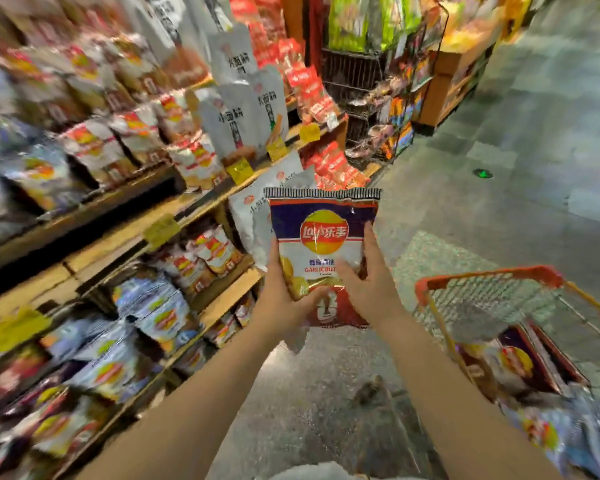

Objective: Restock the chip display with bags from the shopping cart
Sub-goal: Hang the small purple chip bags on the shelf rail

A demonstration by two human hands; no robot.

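Both hands grip one Lay's garlic butter chip bag [321, 251] upright over the aisle: left hand [284, 296] wraps its lower left edge, right hand [369, 278] fingers spread across its front. Advice: turn toward wooden shelf [222, 292], slot it face-out, don't crush. Shopping cart [492, 289] sits right.

The held chip bag [323, 251] is banded navy above, white in the middle and red below, with a black-and-white striped top seal and a red-and-yellow logo; the shopping cart [489, 277] is rimmed in orange-red; yellow price tags [161, 230] are seen on tan wooden shelves [94, 216].
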